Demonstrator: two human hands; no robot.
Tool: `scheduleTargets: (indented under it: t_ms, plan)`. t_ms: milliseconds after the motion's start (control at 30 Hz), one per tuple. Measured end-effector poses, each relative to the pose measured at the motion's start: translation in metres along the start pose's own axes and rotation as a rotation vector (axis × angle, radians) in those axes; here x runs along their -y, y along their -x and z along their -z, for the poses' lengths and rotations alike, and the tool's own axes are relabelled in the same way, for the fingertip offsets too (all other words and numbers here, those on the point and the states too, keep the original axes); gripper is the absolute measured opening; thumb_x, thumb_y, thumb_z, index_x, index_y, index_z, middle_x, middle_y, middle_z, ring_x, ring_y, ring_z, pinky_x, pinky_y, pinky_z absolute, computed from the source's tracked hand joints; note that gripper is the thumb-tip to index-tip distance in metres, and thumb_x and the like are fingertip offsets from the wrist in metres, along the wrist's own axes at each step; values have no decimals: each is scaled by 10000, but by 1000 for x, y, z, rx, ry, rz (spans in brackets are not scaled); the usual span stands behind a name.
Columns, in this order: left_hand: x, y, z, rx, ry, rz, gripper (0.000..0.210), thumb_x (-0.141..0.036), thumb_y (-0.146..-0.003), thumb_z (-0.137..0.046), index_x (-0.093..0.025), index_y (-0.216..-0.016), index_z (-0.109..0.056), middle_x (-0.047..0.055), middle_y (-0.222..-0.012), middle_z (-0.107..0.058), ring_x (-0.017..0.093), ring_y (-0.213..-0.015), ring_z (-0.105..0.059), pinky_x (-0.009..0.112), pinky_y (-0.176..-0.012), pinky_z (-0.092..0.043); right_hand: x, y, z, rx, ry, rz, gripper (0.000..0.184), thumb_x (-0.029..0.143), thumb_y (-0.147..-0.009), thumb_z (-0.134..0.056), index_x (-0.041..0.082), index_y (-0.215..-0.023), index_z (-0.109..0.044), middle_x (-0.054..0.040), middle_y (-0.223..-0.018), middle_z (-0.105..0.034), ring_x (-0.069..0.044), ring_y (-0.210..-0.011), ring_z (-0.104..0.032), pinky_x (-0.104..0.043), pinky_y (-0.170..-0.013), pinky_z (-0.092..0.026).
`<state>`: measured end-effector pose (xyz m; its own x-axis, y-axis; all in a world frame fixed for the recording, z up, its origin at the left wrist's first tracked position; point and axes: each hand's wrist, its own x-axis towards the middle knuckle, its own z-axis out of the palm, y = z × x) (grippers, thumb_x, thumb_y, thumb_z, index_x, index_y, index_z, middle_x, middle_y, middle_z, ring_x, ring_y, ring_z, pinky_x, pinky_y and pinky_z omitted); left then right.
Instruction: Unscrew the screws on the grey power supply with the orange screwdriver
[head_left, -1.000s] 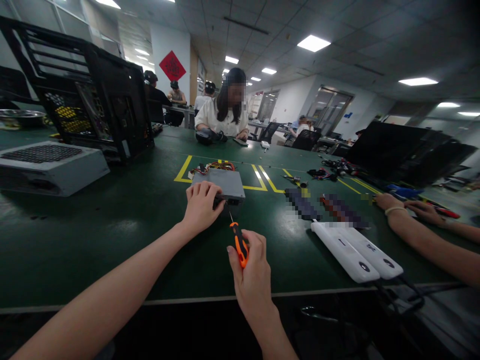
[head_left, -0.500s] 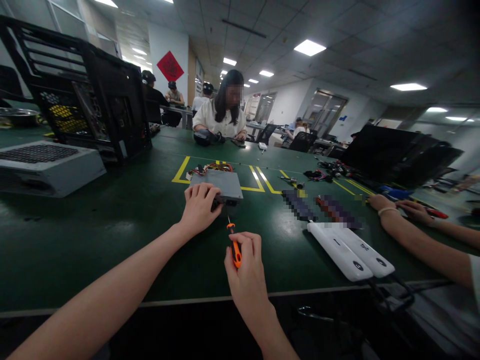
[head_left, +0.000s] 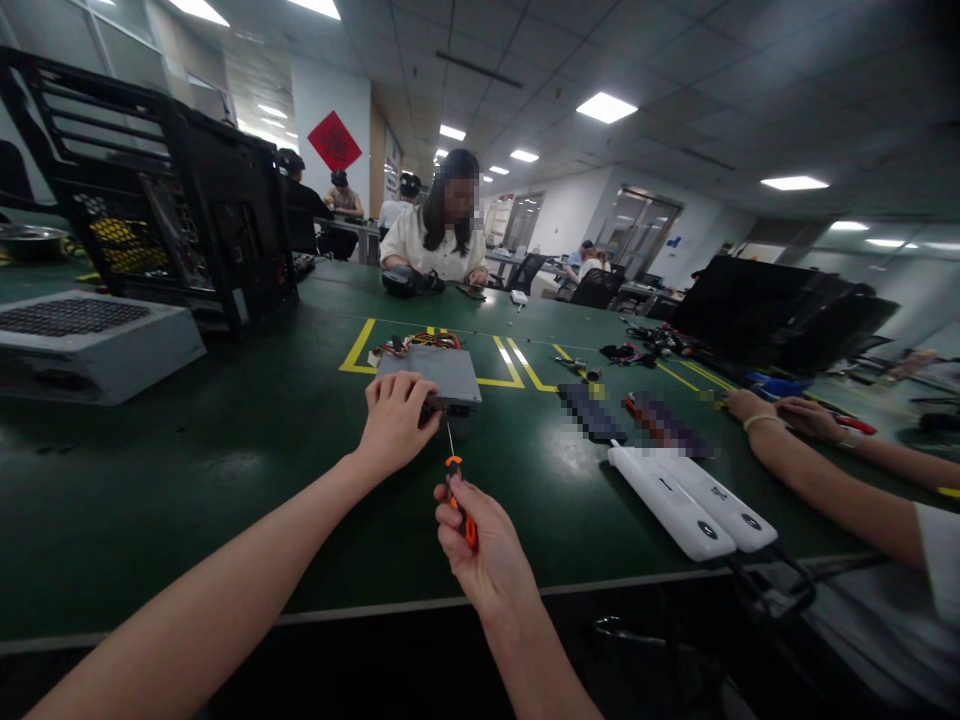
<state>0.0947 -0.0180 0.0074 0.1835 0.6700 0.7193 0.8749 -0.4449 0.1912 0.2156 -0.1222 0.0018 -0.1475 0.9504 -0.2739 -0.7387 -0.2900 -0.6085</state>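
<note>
A small grey computer power supply [head_left: 444, 370] lies on the green table, with a bundle of coloured wires [head_left: 431, 342] behind it. My left hand [head_left: 397, 415] grips its near left corner, fingers over the top; the thumb side is partly hidden. My right hand [head_left: 480, 535] is closed round the orange and black handle of a screwdriver [head_left: 453, 468], thumb on top and fingers curled at the left. The thin shaft points away from me, its tip at the near face of the power supply. Whether it sits in a screw is too small to tell.
At left stand a larger grey power supply [head_left: 97, 345] and an open black computer case [head_left: 247, 235]. White power banks [head_left: 675, 505] lie right of my right hand, beside blurred phones. Another person's hands [head_left: 750, 408] work at the far right; a person [head_left: 435, 235] sits opposite.
My right hand has rolled over on the screwdriver: its back faced up before, and now the thumb is on top with fingers at the left. My left hand keeps its hold.
</note>
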Motion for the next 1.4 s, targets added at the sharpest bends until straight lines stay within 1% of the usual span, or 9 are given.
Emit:
scheduleTargets:
  t_ms: [100,200,333,533,700,867,1100,1233,1400]
  plan:
    - [0,0,0,4,-5,1,238,-279,-756,-527,-221,-987,-520,79,-1059,-509,255,-1013,-423,413,-857,-271,-3,-1,-4,-40,-140,-91,104,148,-790,-554,121,-698,-514,-10,-663,-518,-5,-449,-394,-71,-307,-221]
    - [0,-1,0,1,4,7,238,-270,-748,-534,-222,-981,-526,78,-1050,-513,257,-1010,-422,417,-854,-274,-4,-1,-5,-55,-236,-190,196,208,-877,-439,117,-733,-535,-12,-674,-515,-12,-473,-441,-72,-337,-293]
    - [-1,-1,-1,-8,14,17,221,-264,-752,-527,-225,-969,-533,79,-1028,-524,256,-995,-426,422,-848,-278,-4,-2,-4,15,-281,-293,219,271,-888,-430,107,-824,-561,3,-656,-501,-22,-467,-458,-85,-341,-325]
    - [-1,-1,-1,-10,3,14,223,-272,-756,-524,-225,-974,-530,81,-1030,-523,257,-988,-432,417,-839,-282,-6,-6,1,106,-313,-241,182,258,-877,-455,127,-779,-535,17,-653,-482,4,-410,-346,-55,-293,-210]
    - [-1,-1,-1,-16,-3,14,213,-284,-763,-519,-223,-966,-528,79,-1029,-520,256,-989,-434,413,-841,-279,-5,-6,1,81,-401,-298,251,270,-908,-383,101,-798,-532,10,-659,-473,-1,-438,-397,-58,-309,-257]
    - [-2,-1,0,-14,-1,16,214,-278,-764,-516,-224,-971,-526,75,-1029,-518,251,-988,-435,409,-845,-277,-5,-7,-1,84,-341,-287,291,275,-928,-319,102,-872,-546,1,-656,-489,-17,-453,-423,-70,-312,-275]
    - [-1,-1,-1,-8,0,22,214,-286,-767,-519,-223,-970,-527,72,-1033,-514,250,-994,-429,409,-848,-268,-5,-7,-2,80,-399,-282,271,257,-924,-340,123,-760,-510,-11,-697,-501,-6,-463,-397,-53,-299,-247]
    - [0,-1,-2,-12,2,20,219,-283,-764,-526,-221,-974,-532,71,-1038,-517,250,-997,-429,410,-848,-265,-4,-9,0,73,-448,-317,281,282,-927,-322,104,-833,-517,-1,-675,-480,-15,-470,-423,-73,-322,-290]
    - [0,-1,-3,-27,-3,19,210,-289,-764,-533,-219,-962,-540,71,-1034,-520,248,-994,-433,410,-846,-267,-4,-13,4,138,-403,-309,266,288,-918,-350,94,-895,-530,7,-650,-476,-14,-445,-381,-77,-312,-252]
